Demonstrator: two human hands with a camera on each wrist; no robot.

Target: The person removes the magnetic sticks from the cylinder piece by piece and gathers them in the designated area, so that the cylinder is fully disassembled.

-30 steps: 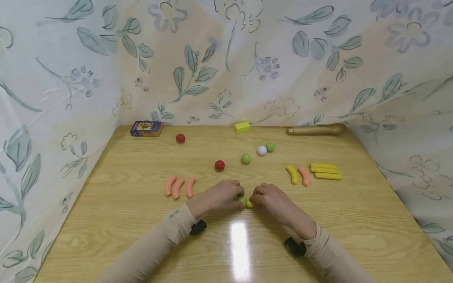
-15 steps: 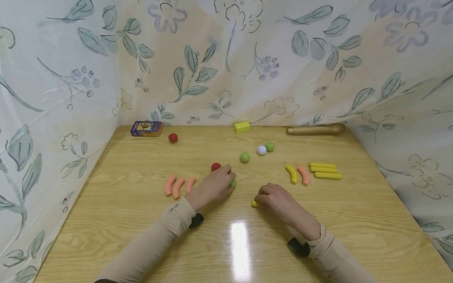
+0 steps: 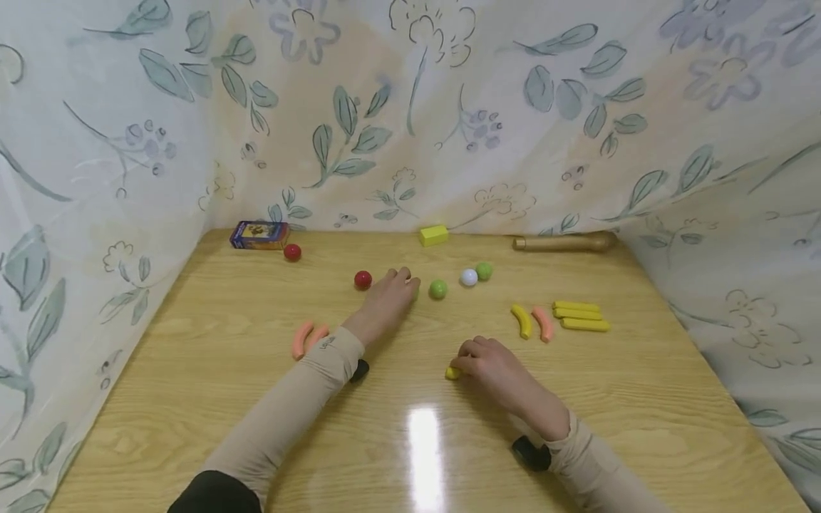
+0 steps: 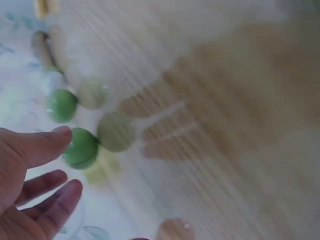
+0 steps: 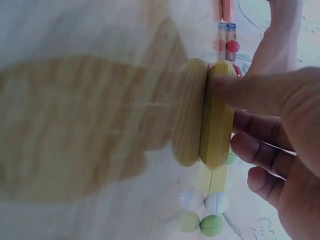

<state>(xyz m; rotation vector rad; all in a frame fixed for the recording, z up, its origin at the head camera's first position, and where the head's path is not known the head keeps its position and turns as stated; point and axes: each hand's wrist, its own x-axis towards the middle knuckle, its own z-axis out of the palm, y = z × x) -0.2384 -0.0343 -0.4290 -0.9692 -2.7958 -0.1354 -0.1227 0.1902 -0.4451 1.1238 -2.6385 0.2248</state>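
Note:
My left hand (image 3: 388, 299) is stretched forward over the middle of the table. A green ball (image 4: 81, 149) sits on the table at its thumb tip in the left wrist view, with the other fingers spread apart from it. In the head view these fingers partly cover that ball. Just right of it stands a second green ball (image 3: 438, 289). My right hand (image 3: 490, 367), nearer the front, pinches a short yellow ridged stick (image 5: 217, 120) between thumb and fingers, low over the wood. Two red balls, one nearer (image 3: 363, 280) and one farther (image 3: 292, 252), lie left of my left hand.
A white ball (image 3: 469, 277) touches another green ball (image 3: 484, 271). Pink curved pieces (image 3: 303, 340) lie at left, partly behind my forearm. At right are a yellow curved piece (image 3: 522, 321), a pink one (image 3: 542, 324) and yellow sticks (image 3: 582, 324). A box (image 3: 259, 235), yellow block (image 3: 433, 236) and wooden pestle-like rod (image 3: 564, 243) line the back.
My left hand has carried the green ball forward and left from beside the yellow stick, and its fingers have loosened. Both red balls have rolled left. My right hand keeps its grip.

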